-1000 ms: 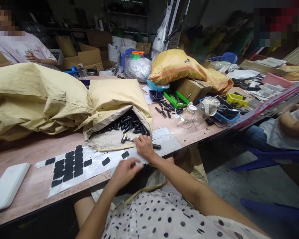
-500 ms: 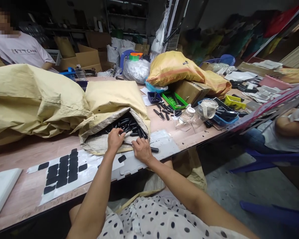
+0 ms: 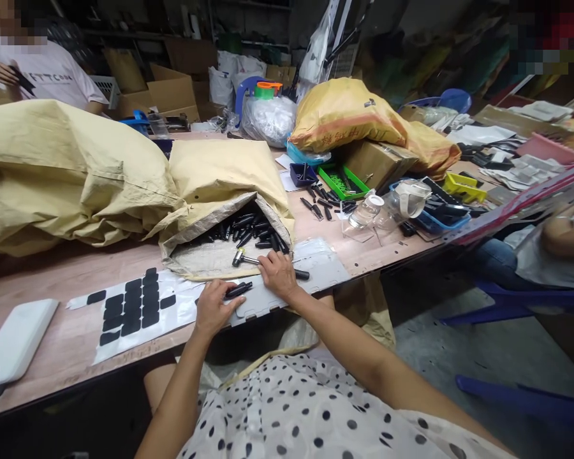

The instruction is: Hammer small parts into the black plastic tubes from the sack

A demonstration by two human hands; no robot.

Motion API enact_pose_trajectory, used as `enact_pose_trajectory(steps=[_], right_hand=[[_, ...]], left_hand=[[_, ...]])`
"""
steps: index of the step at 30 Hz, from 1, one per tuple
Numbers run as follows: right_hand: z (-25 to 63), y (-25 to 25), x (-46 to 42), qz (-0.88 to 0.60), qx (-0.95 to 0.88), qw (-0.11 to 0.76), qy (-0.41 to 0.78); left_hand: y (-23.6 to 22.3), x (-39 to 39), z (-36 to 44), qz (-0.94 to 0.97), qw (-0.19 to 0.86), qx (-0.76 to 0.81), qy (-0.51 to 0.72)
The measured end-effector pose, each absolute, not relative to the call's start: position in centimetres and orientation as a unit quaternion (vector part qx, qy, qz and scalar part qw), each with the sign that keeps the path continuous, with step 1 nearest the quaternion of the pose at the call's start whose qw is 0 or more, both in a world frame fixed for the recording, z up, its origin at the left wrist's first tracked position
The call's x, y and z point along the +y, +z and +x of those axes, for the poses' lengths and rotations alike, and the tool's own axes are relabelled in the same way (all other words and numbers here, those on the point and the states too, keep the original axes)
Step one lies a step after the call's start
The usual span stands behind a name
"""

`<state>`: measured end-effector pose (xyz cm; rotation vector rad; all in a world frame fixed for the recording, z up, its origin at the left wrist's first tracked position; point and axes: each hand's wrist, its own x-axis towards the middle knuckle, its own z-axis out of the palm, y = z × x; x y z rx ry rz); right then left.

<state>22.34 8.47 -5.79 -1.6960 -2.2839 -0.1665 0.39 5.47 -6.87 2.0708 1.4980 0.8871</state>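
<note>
My left hand (image 3: 214,307) is closed on a black pen-shaped part (image 3: 239,290), held low at the table's front edge. Just to its right, my right hand (image 3: 278,275) wraps round the shaft of a small hammer (image 3: 239,257). The hammer's head, with one yellowish face, points left, and its black grip sticks out to the right of the hand. Behind both hands, a tan sack (image 3: 224,169) lies with its mouth towards me, and many black parts (image 3: 249,228) show inside. Under my hands is a light grey sheet (image 3: 320,261).
Left of my hands lies a white sheet (image 3: 184,303) with black rounded pieces. A white power bank (image 3: 19,344) is at far left. Clear jugs (image 3: 366,213), a green tray (image 3: 347,191) and loose black parts stand right. A co-worker (image 3: 52,70) is behind the sacks.
My left hand has come away from the sack mouth, down and towards me, with a black part in it. The hammer's head now shows clear of the left hand; my right hand stays on it.
</note>
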Motion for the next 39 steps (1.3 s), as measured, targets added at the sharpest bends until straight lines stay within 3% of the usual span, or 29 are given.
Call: enact_pose_trajectory(steps=[6, 15, 27, 39], right_hand=[[22.7, -4.4, 8.5, -0.588, -0.797, 0.137, -0.016], [22.6, -4.1, 1.1, -0.549, -0.766, 0.309, 0.128], [22.4, -4.3, -0.8, -0.562, -0.766, 0.283, 0.131], [20.9, -4.2, 0.4, -0.559, -0.751, 0.318, 0.149]], left_hand=[[-7.0, 5.6, 0.7, 0.735, 0.232, 0.557, 0.309], [-7.0, 5.6, 1.2, 0.707, 0.254, 0.578, 0.319], [-6.8, 5.7, 1.6, 0.702, 0.251, 0.583, 0.323], [-6.9, 5.5, 1.8, 0.643, 0.288, 0.622, 0.341]])
